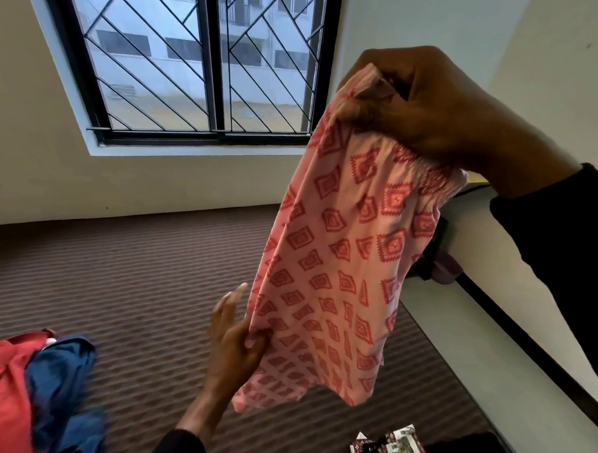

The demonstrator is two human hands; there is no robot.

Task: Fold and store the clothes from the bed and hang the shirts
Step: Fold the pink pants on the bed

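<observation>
Hands both on pink garment: R hand raised, bunching waistband; L hand low, pinching edge.

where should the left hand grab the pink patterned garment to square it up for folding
Judging by how the pink patterned garment hangs from the right hand, the left hand should pinch the free left corner of the gathered waistband, from the left.
</observation>
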